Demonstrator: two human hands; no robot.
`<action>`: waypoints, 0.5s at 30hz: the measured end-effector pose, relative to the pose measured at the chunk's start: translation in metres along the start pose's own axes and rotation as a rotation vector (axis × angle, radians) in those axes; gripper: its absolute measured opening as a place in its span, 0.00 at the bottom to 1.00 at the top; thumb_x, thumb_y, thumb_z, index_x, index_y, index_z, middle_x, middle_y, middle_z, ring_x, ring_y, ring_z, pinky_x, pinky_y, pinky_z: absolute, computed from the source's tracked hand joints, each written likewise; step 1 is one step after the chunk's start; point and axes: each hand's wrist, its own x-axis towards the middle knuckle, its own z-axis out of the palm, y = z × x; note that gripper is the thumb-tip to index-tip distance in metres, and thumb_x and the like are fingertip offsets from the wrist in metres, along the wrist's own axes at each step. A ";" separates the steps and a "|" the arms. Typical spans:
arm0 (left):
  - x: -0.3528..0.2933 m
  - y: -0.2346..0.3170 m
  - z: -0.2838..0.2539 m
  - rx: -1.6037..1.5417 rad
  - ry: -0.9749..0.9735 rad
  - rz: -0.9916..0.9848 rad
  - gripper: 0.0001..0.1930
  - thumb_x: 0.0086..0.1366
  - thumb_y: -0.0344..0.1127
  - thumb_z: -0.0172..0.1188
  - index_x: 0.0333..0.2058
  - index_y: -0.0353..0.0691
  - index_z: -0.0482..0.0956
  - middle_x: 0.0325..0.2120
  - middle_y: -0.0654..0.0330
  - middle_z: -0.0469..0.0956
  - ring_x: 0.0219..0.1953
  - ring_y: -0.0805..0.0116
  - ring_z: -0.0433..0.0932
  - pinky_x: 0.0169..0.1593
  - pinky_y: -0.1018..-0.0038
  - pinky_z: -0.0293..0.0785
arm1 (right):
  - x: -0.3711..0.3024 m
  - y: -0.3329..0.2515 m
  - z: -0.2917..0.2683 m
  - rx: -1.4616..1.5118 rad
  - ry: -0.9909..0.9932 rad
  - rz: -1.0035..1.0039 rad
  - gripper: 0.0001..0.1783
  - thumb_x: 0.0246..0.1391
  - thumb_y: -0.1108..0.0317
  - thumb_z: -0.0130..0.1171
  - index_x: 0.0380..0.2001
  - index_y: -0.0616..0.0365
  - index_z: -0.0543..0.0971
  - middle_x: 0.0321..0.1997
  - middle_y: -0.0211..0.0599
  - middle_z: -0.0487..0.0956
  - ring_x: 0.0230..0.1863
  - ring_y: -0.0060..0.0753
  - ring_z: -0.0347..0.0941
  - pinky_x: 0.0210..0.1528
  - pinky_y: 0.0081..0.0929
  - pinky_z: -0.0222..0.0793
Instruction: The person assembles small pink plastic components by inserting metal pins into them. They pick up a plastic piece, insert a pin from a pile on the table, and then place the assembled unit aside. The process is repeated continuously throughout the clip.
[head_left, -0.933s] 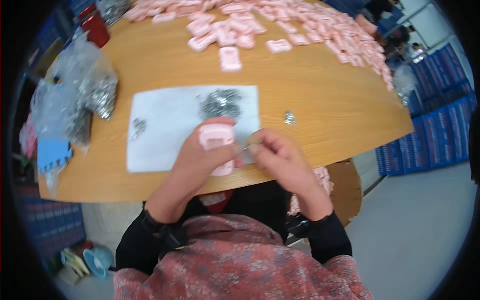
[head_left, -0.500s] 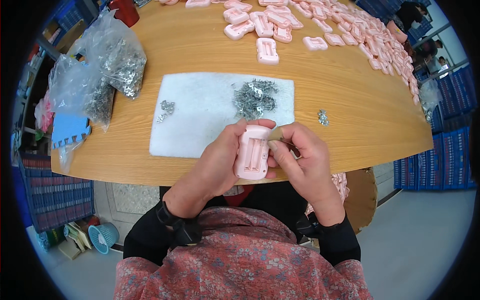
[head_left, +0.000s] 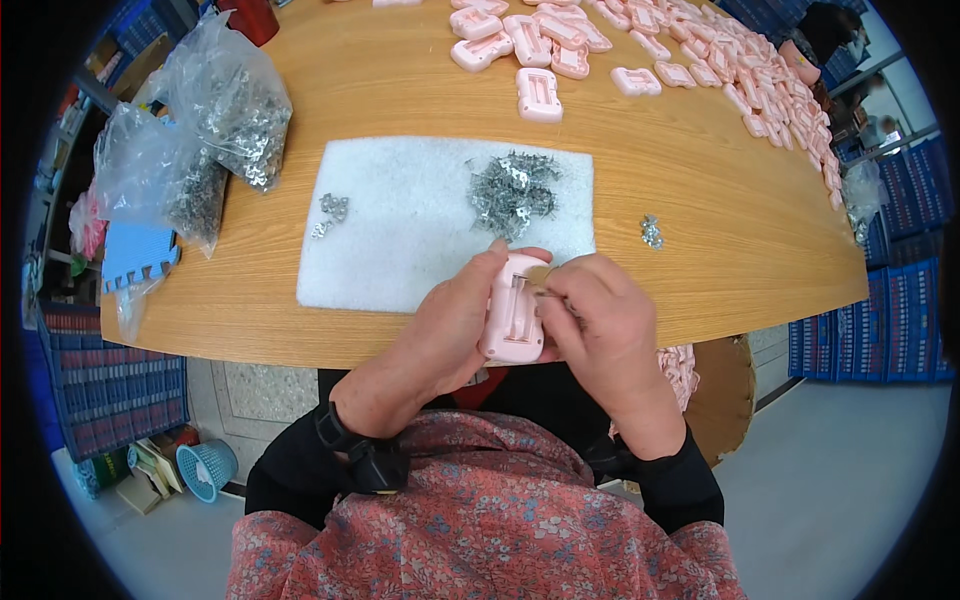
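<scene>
My left hand point(head_left: 447, 312) is wrapped round a pink plastic casing point(head_left: 498, 342), tilted, with its long battery recess facing up. Metal shows at the far end of that recess. Close over the casing's right side, my right hand point(head_left: 607, 312) is closed in a pinch. What it pinches is a small tan-and-dark piece, mostly hidden by the fingers. Just beyond the hands, a tangled heap of small metal battery contacts point(head_left: 512, 195) lies on a white padded mat point(head_left: 395, 235). A smaller cluster of metal parts point(head_left: 333, 207) sits on the mat's left side.
Many more pink casings point(head_left: 690, 50) cover the table's far and right side. Clear plastic bags of metal parts point(head_left: 235, 120) stand at the left, beside a blue foam tile point(head_left: 138, 255). Another little metal pile point(head_left: 652, 231) lies right of the mat.
The casing has shifted slightly right and tipped in my left hand. My right hand has turned, its fingers now curled over the casing's upper right, and the tan piece shows less.
</scene>
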 end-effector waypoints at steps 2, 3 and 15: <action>-0.004 0.005 0.006 -0.018 0.024 -0.022 0.24 0.77 0.48 0.31 0.58 0.39 0.66 0.40 0.53 0.78 0.36 0.62 0.82 0.41 0.59 0.84 | -0.001 0.004 -0.003 0.103 0.018 0.170 0.12 0.47 0.74 0.65 0.37 0.60 0.78 0.31 0.40 0.76 0.27 0.39 0.75 0.29 0.31 0.72; -0.005 0.005 0.008 0.009 0.024 -0.015 0.24 0.77 0.48 0.31 0.59 0.40 0.65 0.41 0.53 0.78 0.36 0.62 0.82 0.40 0.59 0.84 | -0.001 0.004 -0.004 0.156 0.027 0.253 0.13 0.47 0.74 0.65 0.39 0.61 0.78 0.31 0.40 0.76 0.26 0.38 0.75 0.28 0.30 0.72; -0.013 0.009 0.006 0.615 0.023 0.187 0.20 0.74 0.39 0.43 0.60 0.38 0.66 0.41 0.58 0.77 0.37 0.70 0.80 0.42 0.75 0.78 | -0.001 0.019 -0.019 0.972 -0.246 0.780 0.09 0.59 0.69 0.64 0.36 0.59 0.74 0.30 0.18 0.73 0.31 0.07 0.65 0.33 0.11 0.64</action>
